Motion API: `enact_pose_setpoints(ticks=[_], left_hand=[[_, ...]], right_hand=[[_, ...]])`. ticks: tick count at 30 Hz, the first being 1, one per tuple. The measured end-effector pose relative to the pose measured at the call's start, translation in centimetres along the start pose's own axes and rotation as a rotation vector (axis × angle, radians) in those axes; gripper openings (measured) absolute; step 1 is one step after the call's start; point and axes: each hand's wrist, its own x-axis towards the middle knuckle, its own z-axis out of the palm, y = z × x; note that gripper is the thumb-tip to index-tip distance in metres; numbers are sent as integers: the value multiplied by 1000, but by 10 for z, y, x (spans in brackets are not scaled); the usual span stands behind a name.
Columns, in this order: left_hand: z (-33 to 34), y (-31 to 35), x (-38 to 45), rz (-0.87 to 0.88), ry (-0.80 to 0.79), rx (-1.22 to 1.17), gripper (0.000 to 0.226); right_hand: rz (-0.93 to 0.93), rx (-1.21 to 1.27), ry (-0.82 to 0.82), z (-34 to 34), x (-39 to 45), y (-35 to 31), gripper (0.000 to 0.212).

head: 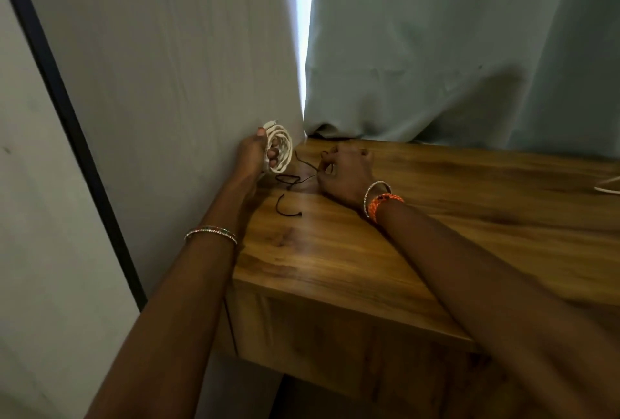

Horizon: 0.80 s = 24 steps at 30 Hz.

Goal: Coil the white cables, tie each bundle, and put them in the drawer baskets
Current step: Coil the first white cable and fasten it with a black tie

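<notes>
My left hand (253, 153) grips a coiled white cable (281, 146), held upright above the far left corner of the wooden table (436, 217), with fingers through the loops. My right hand (345, 173) rests on the table just right of the coil, fingertips pinched on a thin dark tie (310, 163). More dark ties (288, 210) lie loose on the wood between and below the hands. Another white cable (609, 185) peeks in at the table's right edge.
A pale wall panel (167, 66) rises directly left of the table. A grey-green curtain (453, 49) hangs behind it, touching the far edge. The table's wooden front face (318, 328) is in view below; no drawer basket is visible.
</notes>
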Motion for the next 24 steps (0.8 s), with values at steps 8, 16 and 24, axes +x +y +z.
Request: enact_pose_setpoints(ticks=[8,16,24], left_hand=[[10,7,-22,92,12,40,30],[75,11,-33,-79,-282,-129,36],[190,14,-55,-123,-510,1,24]], right_hand=[[72,154,164,-30,-8,11,14],[107,222,295,-79,-28,46,14],[116,185,352,-132,-54,91,14]])
